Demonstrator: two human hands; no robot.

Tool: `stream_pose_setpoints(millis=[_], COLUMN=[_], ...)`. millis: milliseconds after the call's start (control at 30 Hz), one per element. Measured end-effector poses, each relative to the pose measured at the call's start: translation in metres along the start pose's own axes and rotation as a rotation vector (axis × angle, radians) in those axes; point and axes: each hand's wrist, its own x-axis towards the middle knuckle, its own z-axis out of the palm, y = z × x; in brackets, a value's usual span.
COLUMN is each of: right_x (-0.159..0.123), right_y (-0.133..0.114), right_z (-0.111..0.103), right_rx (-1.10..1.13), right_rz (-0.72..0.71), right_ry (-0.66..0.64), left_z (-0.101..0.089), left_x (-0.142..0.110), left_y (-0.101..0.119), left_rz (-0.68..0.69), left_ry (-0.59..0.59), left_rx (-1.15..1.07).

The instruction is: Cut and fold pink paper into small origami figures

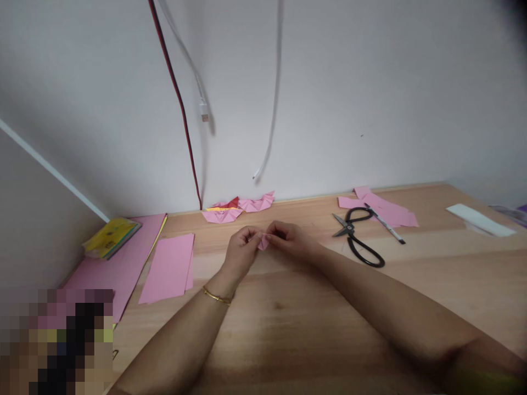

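Note:
Between my two hands, over the middle of the table, is a small folded piece of pink paper (264, 242). My left hand (242, 249) pinches its left side with thumb and fingers; a gold bracelet circles that wrist. On the other side my right hand (291, 240) grips the paper in a similar pinch, fingertips close to the left ones. Much of the piece is covered by the fingers, so its exact shape is hard to make out. Behind the hands, near the wall, lie folded pink paper shapes (256, 203), with red and yellow ones among them.
Black-handled scissors (349, 228) lie with blades apart at the right, beside a pen (387, 225) and pink paper scraps (391, 209). A white strip (480, 219) is farther right. Pink rectangles (168, 269), large pink sheets (142, 241) and a yellow packet (112, 237) occupy the left. Cables (181, 104) hang down the wall.

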Motion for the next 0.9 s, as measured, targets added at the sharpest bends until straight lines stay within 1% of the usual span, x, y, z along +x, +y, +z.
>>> stream_pose_setpoints(millis=[133,267,367,433,500,633,700,800,900], right_x=[0.0001,0.0017,0.0028,0.0031,0.0031,0.003,0.0026,0.0016,0.0009], right_y=[-0.0026,-0.0026,-0.0025,-0.0021,-0.0014,-0.0004,-0.0009,-0.0024,-0.0027], right_z=[-0.0004,0.0003,-0.0012,-0.0021,-0.002,0.0002,0.0005,-0.0008,-0.0018], right_rx=[0.013,0.058,0.079,0.103,0.119,0.091,0.075,0.086,0.095], right_rz=[-0.026,-0.001,0.039,0.048,0.037,0.02,0.012,-0.003,-0.01], right_ry=[-0.004,0.054,0.106,0.126,0.125,0.112,0.12,0.088,0.041], left_z=[0.0019,0.0036,0.0044,0.0045,0.0039,0.0022,0.0022,0.003,0.0029], left_x=[-0.0008,0.0018,0.0038,0.0044,0.0046,0.0041,0.0029,0.0003,-0.0016], left_y=[0.0002,0.0,0.0008,0.0011,0.0004,-0.0015,0.0,0.005,0.0084], left_rz=[-0.014,-0.069,-0.089,-0.089,-0.072,-0.027,-0.006,0.039,0.07], left_ry=[0.014,0.044,0.028,0.004,-0.004,0.025,0.021,-0.004,-0.053], left_rx=[-0.054,-0.17,-0.266,-0.272,-0.241,-0.166,-0.089,0.081,0.147])
